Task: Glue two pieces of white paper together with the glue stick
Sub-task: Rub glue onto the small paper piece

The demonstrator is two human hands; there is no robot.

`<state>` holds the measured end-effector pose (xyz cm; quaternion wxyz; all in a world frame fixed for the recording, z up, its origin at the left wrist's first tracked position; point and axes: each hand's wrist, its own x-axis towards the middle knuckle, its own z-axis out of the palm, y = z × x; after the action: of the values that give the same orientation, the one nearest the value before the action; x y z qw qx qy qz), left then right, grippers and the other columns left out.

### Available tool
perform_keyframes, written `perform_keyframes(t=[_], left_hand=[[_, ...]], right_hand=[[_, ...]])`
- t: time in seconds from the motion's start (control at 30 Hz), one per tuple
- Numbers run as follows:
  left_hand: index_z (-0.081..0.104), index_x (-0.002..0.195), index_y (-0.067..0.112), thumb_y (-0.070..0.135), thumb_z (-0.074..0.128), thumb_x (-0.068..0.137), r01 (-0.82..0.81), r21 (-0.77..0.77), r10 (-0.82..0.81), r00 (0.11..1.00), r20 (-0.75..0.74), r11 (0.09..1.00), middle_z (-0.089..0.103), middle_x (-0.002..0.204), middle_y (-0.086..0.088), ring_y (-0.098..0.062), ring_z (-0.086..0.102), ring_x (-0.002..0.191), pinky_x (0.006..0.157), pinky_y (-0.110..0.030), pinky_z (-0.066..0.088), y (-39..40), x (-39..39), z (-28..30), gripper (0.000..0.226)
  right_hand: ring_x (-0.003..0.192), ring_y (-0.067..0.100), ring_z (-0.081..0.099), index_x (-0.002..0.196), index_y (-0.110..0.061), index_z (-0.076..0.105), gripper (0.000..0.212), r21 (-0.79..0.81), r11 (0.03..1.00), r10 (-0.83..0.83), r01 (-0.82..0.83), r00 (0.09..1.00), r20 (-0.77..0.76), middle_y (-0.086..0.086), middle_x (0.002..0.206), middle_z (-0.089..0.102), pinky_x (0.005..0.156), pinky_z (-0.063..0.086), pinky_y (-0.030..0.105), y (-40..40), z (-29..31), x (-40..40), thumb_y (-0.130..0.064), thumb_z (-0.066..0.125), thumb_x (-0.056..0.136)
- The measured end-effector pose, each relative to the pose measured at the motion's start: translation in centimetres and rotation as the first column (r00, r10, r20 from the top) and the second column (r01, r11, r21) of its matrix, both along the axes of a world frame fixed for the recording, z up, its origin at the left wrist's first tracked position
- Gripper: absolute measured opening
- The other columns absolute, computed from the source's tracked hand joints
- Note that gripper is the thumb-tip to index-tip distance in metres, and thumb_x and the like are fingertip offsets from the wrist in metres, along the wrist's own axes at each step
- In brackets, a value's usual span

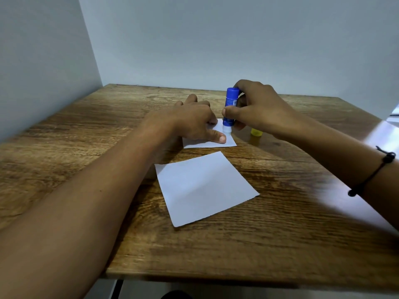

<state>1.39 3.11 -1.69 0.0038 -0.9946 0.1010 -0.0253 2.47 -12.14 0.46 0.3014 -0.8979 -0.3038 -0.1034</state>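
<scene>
The blue cylindrical plastic glue stick (230, 108) is standing almost upright, its pale, waxy tip pressing down on the right part of the far sheet of thin white paper (218, 141). The right hand (259, 108) is grasping the tube, its grip clenched around the smooth barrel with the thumb across the front and the fingers curling behind. The left hand (195, 119) is lying flat on the same far sheet, palm down and its grip released, with the thumb tip resting on the paper just beside the glue tip, so most of that sheet is hidden beneath the hand.

A second, larger rectangular sheet of white paper (205, 186) is lying nearer the person, turned at a slant, slightly creased across its middle, apart from the far sheet and touched by neither hand. A small yellow cap-like piece (256, 132) is sitting just behind the right hand; its exact shape is partly hidden.

Everything is resting on a brown desk (86, 147) with a strongly streaked wood-grain surface and a straight front edge. A thin black cord bracelet (375, 171) with a knot is circling the right wrist. Plain, matte pale grey walls (194, 39) are meeting in a corner behind the desk.
</scene>
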Motion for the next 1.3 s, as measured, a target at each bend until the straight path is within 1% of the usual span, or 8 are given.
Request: perform_keyframes(t=[0.2,0.43,0.7,0.9,1.0,1.1,1.17,1.3], left_hand=[[0.057,0.119,0.016,0.064,0.048,0.074,-0.003,-0.009,0.003,1.0,0.001,1.0,0.048,0.123,-0.006,-0.025,0.028,0.116,0.083,-0.04,0.024,0.0,0.0,0.0,0.066],[0.059,0.116,0.018,0.064,0.047,0.075,0.002,-0.009,-0.002,1.0,0.026,1.0,0.049,0.119,-0.006,-0.023,0.028,0.109,0.081,-0.038,0.023,0.1,-0.2,-0.1,0.063],[0.057,0.121,0.019,0.063,0.042,0.079,-0.019,-0.009,0.019,1.0,0.002,1.0,0.047,0.118,-0.005,-0.019,0.024,0.103,0.088,-0.041,0.026,0.0,-0.5,0.1,0.063],[0.047,0.131,0.02,0.069,0.041,0.075,-0.056,0.011,0.056,0.994,-0.09,0.998,0.042,0.125,-0.005,-0.023,0.026,0.117,0.098,-0.046,0.03,0.1,-0.4,0.5,0.075],[0.056,0.119,0.019,0.074,0.038,0.071,-0.065,0.07,0.064,0.998,0.018,0.995,0.045,0.108,-0.002,-0.019,0.027,0.104,0.084,-0.041,0.026,-0.1,-0.4,0.1,0.075],[0.058,0.089,0.015,0.081,0.03,0.065,-0.09,0.136,0.067,0.984,0.162,0.987,0.047,0.089,-0.004,-0.019,0.027,0.093,0.076,-0.041,0.025,-0.5,-0.4,-0.2,0.076],[0.051,0.072,0.016,0.084,0.023,0.059,-0.113,0.147,0.08,0.974,0.214,0.983,0.043,0.076,-0.002,-0.02,0.028,0.09,0.074,-0.041,0.026,-0.6,-0.5,-0.3,0.074],[0.038,0.053,0.018,0.086,0.022,0.059,-0.175,0.124,0.136,0.952,0.273,0.977,0.033,0.057,0.003,-0.021,0.035,0.082,0.071,-0.038,0.027,-0.5,-0.6,-0.4,0.07]], right_hand=[[0.062,0.013,0.067,0.097,-0.017,0.048,0.02,0.0,1.0,0.022,-0.022,0.999,-0.031,0.002,0.078,0.063,0.052,0.043,0.015,-0.9,0.1,-1.4,-0.022,0.061,0.084],[0.064,0.017,0.07,0.1,-0.014,0.05,0.022,0.015,0.998,0.055,-0.054,0.996,-0.07,0.007,0.08,0.068,0.062,0.051,0.027,-1.7,0.1,-2.4,-0.023,0.062,0.084],[0.062,0.013,0.07,0.097,-0.018,0.049,0.021,0.04,0.998,0.047,-0.043,0.993,-0.108,0.004,0.078,0.069,0.047,0.043,0.015,-2.0,0.0,-2.4,-0.026,0.063,0.083],[0.06,0.012,0.069,0.094,-0.018,0.05,0.021,0.063,0.997,0.046,-0.038,0.992,-0.118,0.002,0.072,0.068,0.046,0.045,0.015,-2.3,-0.1,-2.2,-0.027,0.064,0.082],[0.061,0.012,0.069,0.097,-0.017,0.05,0.021,0.075,0.997,0.032,-0.027,0.997,-0.07,0.0,0.07,0.066,0.045,0.043,0.012,-2.5,-0.2,-2.1,-0.025,0.064,0.082],[0.064,0.018,0.07,0.099,-0.013,0.052,0.024,0.137,0.99,0.015,-0.011,0.999,-0.028,0.006,0.074,0.069,0.065,0.054,0.029,-2.8,-0.2,-1.7,-0.022,0.065,0.081],[0.062,0.019,0.07,0.098,-0.01,0.054,0.025,0.201,0.98,-0.005,0.009,1.0,-0.018,0.009,0.075,0.069,0.068,0.056,0.034,-3.1,0.1,-1.4,-0.022,0.066,0.08],[0.062,0.016,0.069,0.097,-0.011,0.051,0.024,0.302,0.953,-0.039,0.034,0.999,0.009,0.012,0.083,0.069,0.059,0.056,0.023,-3.6,0.6,-0.8,-0.021,0.065,0.08]])
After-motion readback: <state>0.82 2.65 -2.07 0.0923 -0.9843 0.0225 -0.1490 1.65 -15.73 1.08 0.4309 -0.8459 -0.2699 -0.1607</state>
